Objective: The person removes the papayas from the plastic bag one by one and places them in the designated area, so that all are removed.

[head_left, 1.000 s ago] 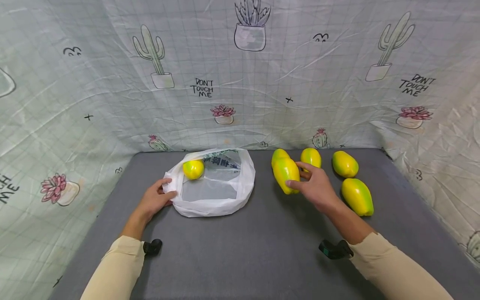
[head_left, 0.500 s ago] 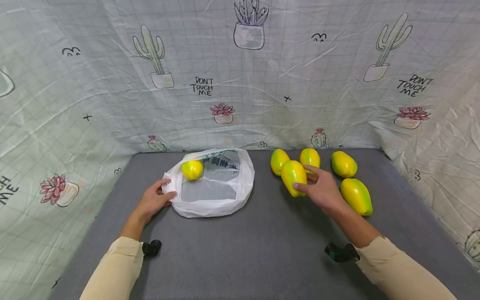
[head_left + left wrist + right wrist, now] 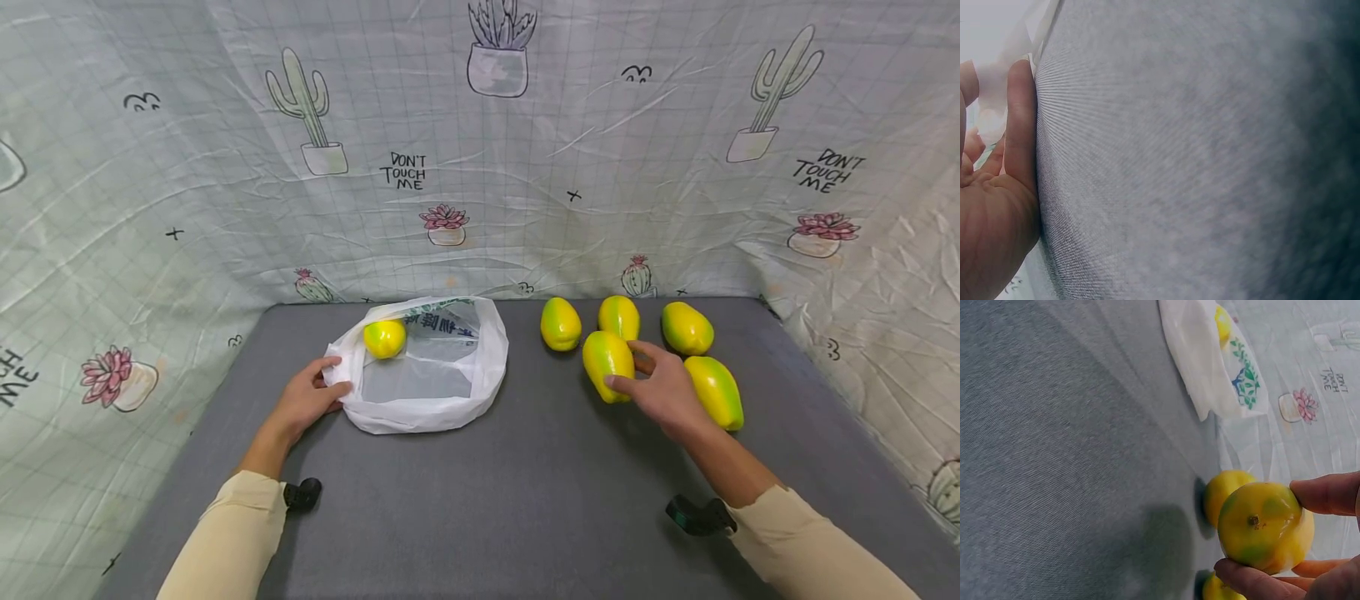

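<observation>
My right hand (image 3: 667,387) holds a yellow-green papaya (image 3: 607,364) between thumb and fingers. In the right wrist view, its brown stem end faces the camera and its shadow falls on the grey cloth below, so the papaya (image 3: 1263,528) is raised. At the left, my left hand (image 3: 307,396) pinches the side of a white plastic bag (image 3: 491,358), whose mouth gapes upward. One papaya (image 3: 385,338) lies inside the bag, at its back left. The left wrist view shows the fingers (image 3: 1020,119) against the cloth, with thin white plastic beside them.
Behind the held papaya lie two more, a left papaya (image 3: 560,324) and a middle papaya (image 3: 619,317). To the right are a back papaya (image 3: 687,327) and a front papaya (image 3: 716,393), close to my right wrist. A printed curtain (image 3: 570,167) stands behind the grey table (image 3: 480,508).
My right hand has carried the papaya rightward and slightly toward me, away from the back left papaya, which now shows fully. The left hand and the bag have stayed in place.
</observation>
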